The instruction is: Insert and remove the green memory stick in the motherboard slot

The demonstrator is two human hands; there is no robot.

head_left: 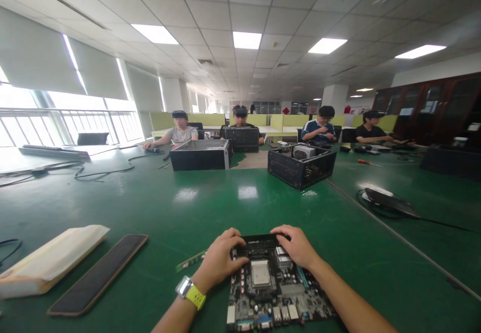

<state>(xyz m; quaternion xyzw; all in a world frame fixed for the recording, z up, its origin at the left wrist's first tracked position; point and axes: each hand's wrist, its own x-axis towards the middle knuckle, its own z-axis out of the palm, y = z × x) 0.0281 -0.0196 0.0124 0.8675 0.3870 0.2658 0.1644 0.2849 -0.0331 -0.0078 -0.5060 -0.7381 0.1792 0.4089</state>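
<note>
A motherboard (289, 290) lies flat on the green table in front of me, its row of ports toward me. A pale square processor (260, 274) sits in its socket. Along the far edge stands a black memory module (259, 241) with small lettering. My left hand (221, 258) has its curled fingers at the module's left end, with the thumb over the board beside the socket. At the right end, the fingers of my right hand (295, 245) are bent over the module's corner. A green memory stick (191, 261) lies on the table, partly behind my left hand.
On the left lie a paper-wrapped packet (56, 258) and a dark flat pad (99, 275). Farther off stand an open computer case (201, 155) and another with a power supply (300, 168). A black device with a cable (391, 202) and a screwdriver (368, 162) lie right. Several people sit opposite.
</note>
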